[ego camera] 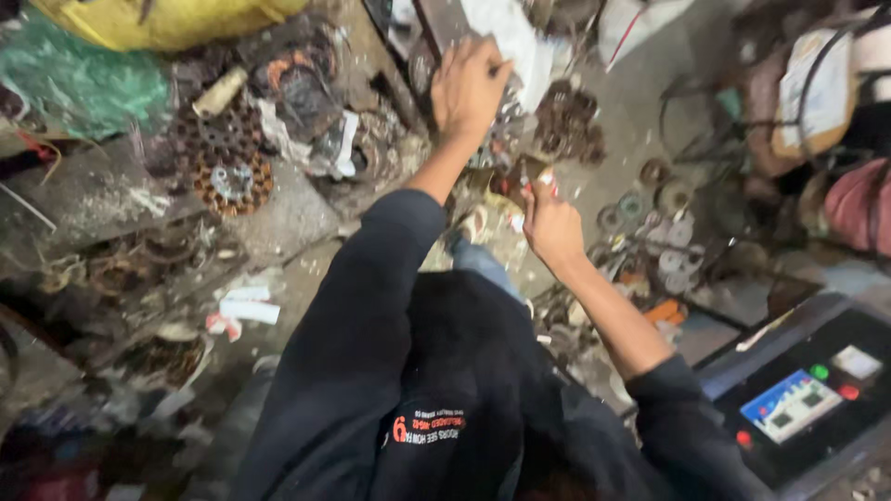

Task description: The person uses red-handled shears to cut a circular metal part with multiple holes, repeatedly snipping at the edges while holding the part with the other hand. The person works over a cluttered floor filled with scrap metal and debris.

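Note:
My left hand [469, 83] reaches far forward, its fingers curled on the edge of a white sheet [510, 37] that lies among dark metal parts. Closer to me, my right hand [549, 227] grips a small brownish object [518, 176] with a red and white bit near the fingers; blur hides what it is. Both arms are in black sleeves, and my black shirt fills the lower middle of the view. My blue trouser leg [478, 260] shows between the arms.
Rusty perforated discs [232, 176] lie on a grimy shelf at the left, below a yellow bag [167, 19] and green plastic [83, 83]. Several round discs [650, 218] are scattered at the right. A black control box [798, 404] with coloured buttons sits at the lower right.

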